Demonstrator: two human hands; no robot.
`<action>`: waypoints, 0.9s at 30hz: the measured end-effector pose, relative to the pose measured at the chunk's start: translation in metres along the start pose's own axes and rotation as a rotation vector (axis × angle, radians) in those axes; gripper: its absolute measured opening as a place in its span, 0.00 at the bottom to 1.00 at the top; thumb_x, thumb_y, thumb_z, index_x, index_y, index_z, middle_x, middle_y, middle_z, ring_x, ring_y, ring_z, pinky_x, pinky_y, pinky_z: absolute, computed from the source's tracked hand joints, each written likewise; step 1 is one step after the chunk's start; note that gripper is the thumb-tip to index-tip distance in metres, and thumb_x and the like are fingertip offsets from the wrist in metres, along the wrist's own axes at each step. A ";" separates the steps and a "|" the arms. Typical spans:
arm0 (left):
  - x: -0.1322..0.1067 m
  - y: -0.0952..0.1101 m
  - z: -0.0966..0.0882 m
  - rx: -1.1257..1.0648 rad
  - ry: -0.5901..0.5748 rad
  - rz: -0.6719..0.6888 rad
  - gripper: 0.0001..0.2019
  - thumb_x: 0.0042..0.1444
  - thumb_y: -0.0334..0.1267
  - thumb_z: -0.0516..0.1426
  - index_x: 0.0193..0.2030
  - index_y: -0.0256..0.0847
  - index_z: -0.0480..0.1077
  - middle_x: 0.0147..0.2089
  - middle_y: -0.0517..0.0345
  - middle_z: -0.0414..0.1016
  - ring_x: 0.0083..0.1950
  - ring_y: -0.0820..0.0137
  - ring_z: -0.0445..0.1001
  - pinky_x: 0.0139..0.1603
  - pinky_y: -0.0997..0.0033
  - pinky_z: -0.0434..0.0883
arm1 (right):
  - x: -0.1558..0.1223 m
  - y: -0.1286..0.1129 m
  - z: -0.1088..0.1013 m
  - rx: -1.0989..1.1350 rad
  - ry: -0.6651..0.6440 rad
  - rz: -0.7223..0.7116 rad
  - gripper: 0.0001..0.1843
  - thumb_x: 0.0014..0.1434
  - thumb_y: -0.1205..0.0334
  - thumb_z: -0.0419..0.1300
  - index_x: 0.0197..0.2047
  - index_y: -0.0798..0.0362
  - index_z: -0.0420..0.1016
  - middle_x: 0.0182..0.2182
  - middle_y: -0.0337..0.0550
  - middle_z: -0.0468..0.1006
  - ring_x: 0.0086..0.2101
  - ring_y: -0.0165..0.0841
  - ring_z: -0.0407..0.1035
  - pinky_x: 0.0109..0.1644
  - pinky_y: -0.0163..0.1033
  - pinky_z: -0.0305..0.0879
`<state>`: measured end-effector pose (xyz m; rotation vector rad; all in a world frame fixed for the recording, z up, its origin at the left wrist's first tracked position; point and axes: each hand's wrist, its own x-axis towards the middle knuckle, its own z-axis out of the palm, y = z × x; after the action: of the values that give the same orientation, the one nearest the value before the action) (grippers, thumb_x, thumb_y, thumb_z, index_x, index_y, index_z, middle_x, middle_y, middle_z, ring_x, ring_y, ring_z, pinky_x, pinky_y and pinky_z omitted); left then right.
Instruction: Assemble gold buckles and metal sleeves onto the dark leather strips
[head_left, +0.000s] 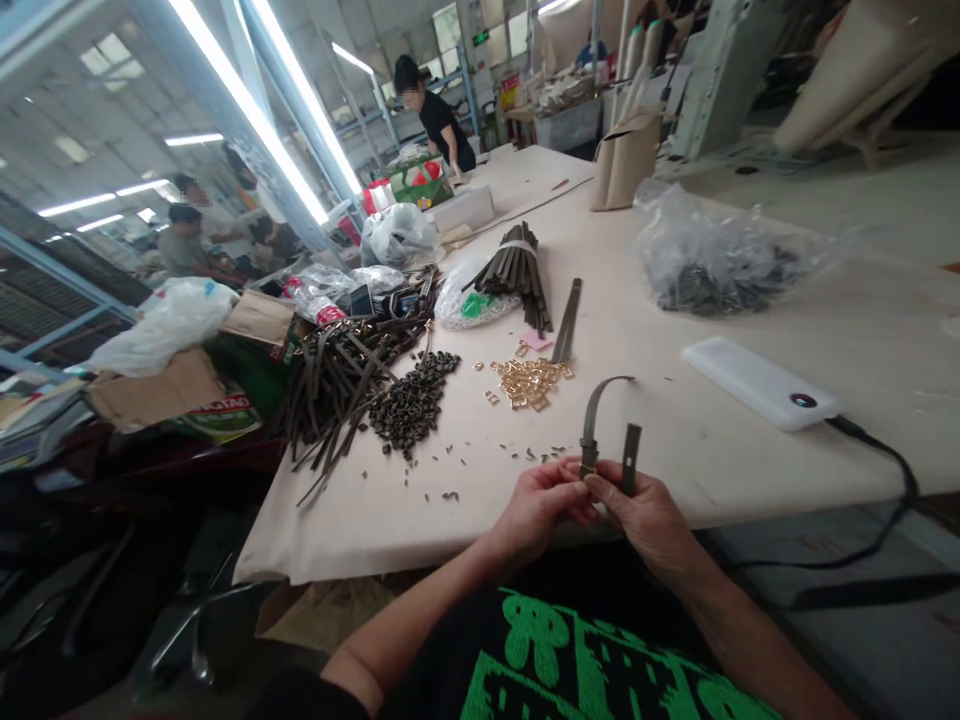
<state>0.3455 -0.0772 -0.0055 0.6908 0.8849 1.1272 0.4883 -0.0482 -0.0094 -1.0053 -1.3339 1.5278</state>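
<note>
My left hand (538,503) and my right hand (641,510) meet at the near table edge, both pinching a dark looped strap (598,415) with a small gold buckle at its base between the fingertips. The strap's two ends stick up above my fingers. Just beyond lie a pile of gold buckles (529,381), a heap of small dark loops (415,401) and a stack of loose dark straps (337,385). A tied bundle of straps (519,270) sits farther back.
A white power bank (757,382) with a black cable lies to the right. A clear bag of dark parts (709,262) and a brown paper bag (625,158) sit behind. Plastic bags and boxes crowd the left. Other people work in the background.
</note>
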 end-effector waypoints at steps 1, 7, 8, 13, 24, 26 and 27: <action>0.000 0.000 -0.001 0.001 -0.010 -0.005 0.14 0.47 0.41 0.68 0.37 0.34 0.76 0.28 0.58 0.73 0.25 0.77 0.70 0.29 0.79 0.67 | 0.001 0.001 0.000 -0.002 0.007 -0.001 0.19 0.52 0.43 0.68 0.38 0.50 0.85 0.34 0.47 0.83 0.37 0.46 0.76 0.46 0.49 0.72; 0.004 0.001 0.002 0.029 0.022 -0.016 0.15 0.48 0.44 0.67 0.33 0.33 0.75 0.27 0.58 0.73 0.25 0.78 0.69 0.30 0.78 0.67 | 0.008 0.002 0.000 -0.161 0.120 -0.043 0.17 0.52 0.44 0.67 0.33 0.51 0.84 0.31 0.46 0.83 0.36 0.47 0.77 0.44 0.46 0.73; 0.003 0.001 0.003 0.047 0.024 -0.023 0.15 0.47 0.45 0.67 0.33 0.33 0.75 0.27 0.58 0.74 0.25 0.77 0.69 0.30 0.77 0.67 | 0.009 0.002 -0.001 -0.193 0.141 -0.058 0.18 0.53 0.45 0.66 0.33 0.51 0.83 0.31 0.46 0.83 0.36 0.46 0.77 0.43 0.45 0.74; 0.000 0.009 -0.006 0.179 -0.047 -0.100 0.23 0.46 0.51 0.66 0.42 0.34 0.76 0.30 0.57 0.76 0.27 0.74 0.72 0.33 0.72 0.69 | 0.015 0.007 -0.009 -0.344 0.241 -0.105 0.19 0.58 0.44 0.60 0.32 0.51 0.79 0.27 0.45 0.81 0.32 0.42 0.76 0.37 0.40 0.73; 0.078 0.128 -0.137 1.555 0.518 0.285 0.09 0.62 0.34 0.54 0.44 0.39 0.75 0.45 0.50 0.77 0.45 0.67 0.75 0.50 0.67 0.70 | 0.012 0.029 -0.018 -0.461 0.134 -0.208 0.23 0.62 0.39 0.54 0.29 0.50 0.74 0.18 0.39 0.72 0.24 0.36 0.71 0.28 0.35 0.68; 0.098 0.145 -0.151 1.642 0.535 0.279 0.09 0.59 0.30 0.56 0.43 0.39 0.76 0.49 0.48 0.76 0.50 0.63 0.74 0.53 0.64 0.67 | 0.008 0.024 -0.017 -0.483 0.154 -0.229 0.25 0.63 0.39 0.54 0.26 0.49 0.73 0.19 0.39 0.73 0.23 0.36 0.71 0.27 0.36 0.69; 0.106 0.151 -0.155 1.686 0.533 0.265 0.09 0.58 0.29 0.56 0.42 0.39 0.77 0.49 0.47 0.76 0.50 0.62 0.73 0.53 0.64 0.67 | 0.007 0.020 -0.016 -0.496 0.168 -0.244 0.25 0.64 0.40 0.53 0.26 0.49 0.73 0.19 0.39 0.73 0.22 0.36 0.71 0.27 0.36 0.69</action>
<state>0.1590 0.0733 0.0186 1.9290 2.2631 0.5387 0.4993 -0.0376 -0.0311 -1.1886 -1.6841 0.9267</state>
